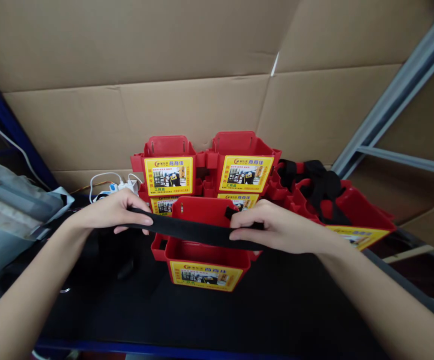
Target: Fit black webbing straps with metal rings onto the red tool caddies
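Note:
A black strap point(190, 230) is stretched taut between my two hands, above a red plastic tool box point(207, 255) with a yellow label on its front. My left hand point(115, 212) pinches the strap at the left, thumb on top. At the right, my right hand point(265, 227) grips it between thumb and fingers. Near my right fingers, a bit of black webbing shows at the slot in the box's back plate. The strap hides part of the box's opening and back plate.
Behind stand two stacks of red boxes point(169, 175) point(245, 170). More red boxes with black straps point(322, 187) lie at the right. A white power strip point(122, 186) and a grey bag point(10, 210) are at the left. Cardboard point(186, 110) lines the back of the black table point(201, 320).

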`<state>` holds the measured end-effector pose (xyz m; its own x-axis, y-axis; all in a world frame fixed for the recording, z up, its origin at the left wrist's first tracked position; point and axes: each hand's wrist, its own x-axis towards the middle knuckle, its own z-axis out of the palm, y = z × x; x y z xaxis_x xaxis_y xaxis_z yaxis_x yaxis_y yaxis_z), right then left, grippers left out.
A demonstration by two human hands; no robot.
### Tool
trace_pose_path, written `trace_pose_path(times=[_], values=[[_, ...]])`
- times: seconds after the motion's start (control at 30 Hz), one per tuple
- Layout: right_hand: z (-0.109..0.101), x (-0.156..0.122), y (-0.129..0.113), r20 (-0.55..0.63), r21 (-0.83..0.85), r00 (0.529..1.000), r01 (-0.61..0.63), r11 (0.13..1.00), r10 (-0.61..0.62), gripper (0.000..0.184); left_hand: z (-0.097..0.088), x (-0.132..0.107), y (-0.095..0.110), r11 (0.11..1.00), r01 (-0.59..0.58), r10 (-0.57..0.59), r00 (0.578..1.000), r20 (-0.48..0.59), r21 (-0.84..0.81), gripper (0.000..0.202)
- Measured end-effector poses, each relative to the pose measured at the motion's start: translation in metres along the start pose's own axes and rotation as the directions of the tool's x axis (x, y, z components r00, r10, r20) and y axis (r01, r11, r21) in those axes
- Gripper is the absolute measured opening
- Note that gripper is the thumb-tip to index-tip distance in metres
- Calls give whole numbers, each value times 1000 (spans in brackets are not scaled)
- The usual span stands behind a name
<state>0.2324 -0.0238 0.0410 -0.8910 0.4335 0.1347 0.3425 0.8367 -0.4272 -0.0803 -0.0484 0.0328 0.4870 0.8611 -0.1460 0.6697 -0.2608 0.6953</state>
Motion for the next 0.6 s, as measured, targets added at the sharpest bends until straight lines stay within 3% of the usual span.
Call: trace_pose_path(times=[0.1,0.2,0.3,0.37,0.43,0.53,0.6], values=[[0,1,-6,28,55,994,-111,992,110,31,7,8,3,1000,-24,24,1000,-5,9,28],[13,24,-24,-29,85,980,-191,978,195,43,29,25,32,992,-115,117,993,-22,56,27],[24,39,-33,-15,68,976,-216,974,218,30,40,34,51,983,-161,165,985,-41,85,25],[22,34,-30,18,105,974,-227,968,227,32,33,31,44,989,-137,139,990,-25,59,28],[11,17,-22,67,154,969,-247,957,240,36,18,21,24,996,-84,85,996,-30,28,29],[-9,-10,-14,169,155,941,-318,935,292,40,-5,6,-9,999,-29,30,995,-94,15,26],[-15,-17,-15,205,114,930,-333,936,306,35,-11,2,-15,999,-23,26,991,-134,28,25]])
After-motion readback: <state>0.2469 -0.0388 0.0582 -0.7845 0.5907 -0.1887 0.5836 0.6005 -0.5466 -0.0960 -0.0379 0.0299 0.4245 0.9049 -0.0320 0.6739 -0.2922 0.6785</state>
